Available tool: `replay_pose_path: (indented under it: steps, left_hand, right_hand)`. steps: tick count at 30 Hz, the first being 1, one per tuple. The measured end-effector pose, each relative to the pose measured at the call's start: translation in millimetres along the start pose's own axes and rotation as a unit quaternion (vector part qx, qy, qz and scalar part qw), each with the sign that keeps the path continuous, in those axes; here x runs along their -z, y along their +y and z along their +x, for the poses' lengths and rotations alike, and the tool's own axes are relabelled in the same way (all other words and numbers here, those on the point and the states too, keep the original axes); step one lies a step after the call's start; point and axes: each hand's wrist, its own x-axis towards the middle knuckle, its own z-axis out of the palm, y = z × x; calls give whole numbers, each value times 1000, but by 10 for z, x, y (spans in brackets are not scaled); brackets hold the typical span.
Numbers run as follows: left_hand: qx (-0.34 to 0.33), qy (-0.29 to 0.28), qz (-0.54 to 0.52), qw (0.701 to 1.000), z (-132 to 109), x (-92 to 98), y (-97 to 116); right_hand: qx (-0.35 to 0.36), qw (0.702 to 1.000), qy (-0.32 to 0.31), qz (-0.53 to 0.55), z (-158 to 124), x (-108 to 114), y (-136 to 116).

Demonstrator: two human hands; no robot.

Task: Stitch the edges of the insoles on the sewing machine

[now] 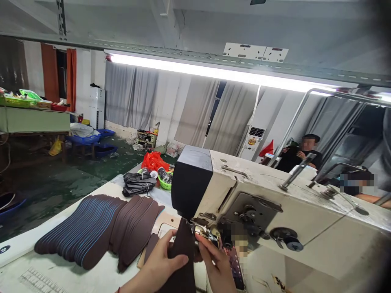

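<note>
A dark brown fabric piece (185,244) lies under the needle area of a sewing machine (232,179) and hangs toward me. My left hand (161,260) grips its left side, thumb on top and fingers partly hidden beneath. At its right edge, close to the presser foot, my right hand (215,258) pinches the fabric with fingertips. Left of the machine, a fanned stack of brown fabric pieces with blue edges (79,228) spreads over the white table (61,268). Beside that lies a second pile of plain brown pieces (136,228).
Behind the piles sit a tied dark bundle (139,183), a red plastic bag (154,161) and a green basket with thread spools (165,185). A ruler print (39,280) marks the table's front left. One person (302,152) is at the back right; another person's arm (371,198) shows farther right.
</note>
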Motion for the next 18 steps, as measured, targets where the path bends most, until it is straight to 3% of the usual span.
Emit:
replay_pose_path:
  steps: [9,18]
  left_hand:
    - [-40,14,-1,999,-174,7,-71]
    - [-12,-32,-11,999,-28,167,45]
  right_hand:
    - [-24,999,-41,-15,-4,31,-40]
    - [-30,999,-27,-9,-12,22,-58]
